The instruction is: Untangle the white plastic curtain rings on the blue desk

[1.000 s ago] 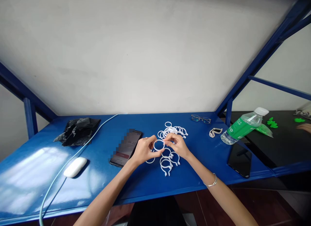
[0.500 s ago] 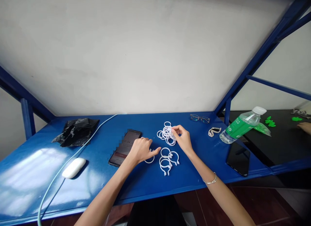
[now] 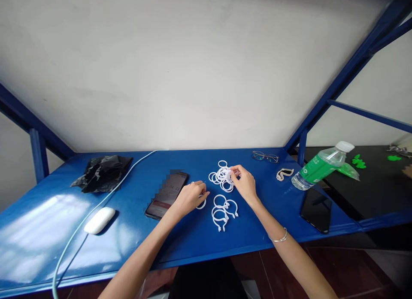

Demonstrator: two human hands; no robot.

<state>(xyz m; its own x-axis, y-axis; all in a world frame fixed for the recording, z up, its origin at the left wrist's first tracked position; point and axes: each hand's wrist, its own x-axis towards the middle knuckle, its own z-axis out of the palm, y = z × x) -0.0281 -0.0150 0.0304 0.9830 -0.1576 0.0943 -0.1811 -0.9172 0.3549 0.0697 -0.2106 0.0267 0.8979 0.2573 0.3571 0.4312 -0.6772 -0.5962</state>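
Observation:
A pile of white plastic rings (image 3: 222, 176) lies near the middle of the blue table (image 3: 193, 234). My right hand (image 3: 245, 183) is at the pile's right side, fingers pinched on a ring in it. A smaller group of white rings (image 3: 222, 212) lies nearer me. My left hand (image 3: 190, 197) rests just left of this group, fingers curled, beside or over a single white ring (image 3: 201, 204). A phone with a lit screen (image 3: 166, 195) lies beside my left hand.
A black plastic bag (image 3: 101, 172), a white cable (image 3: 96, 204) and a white case (image 3: 99, 220) lie at the left. Glasses (image 3: 265, 156), a small clip (image 3: 284, 174), a green-labelled water bottle (image 3: 322, 166) and a dark phone (image 3: 316, 210) are at the right. Another person's hand (image 3: 407, 170) shows at the far right edge.
A second ago both hands held one ring between them. The ring has been let go; my right hand reached back to the pile and my left hand dropped to the table.

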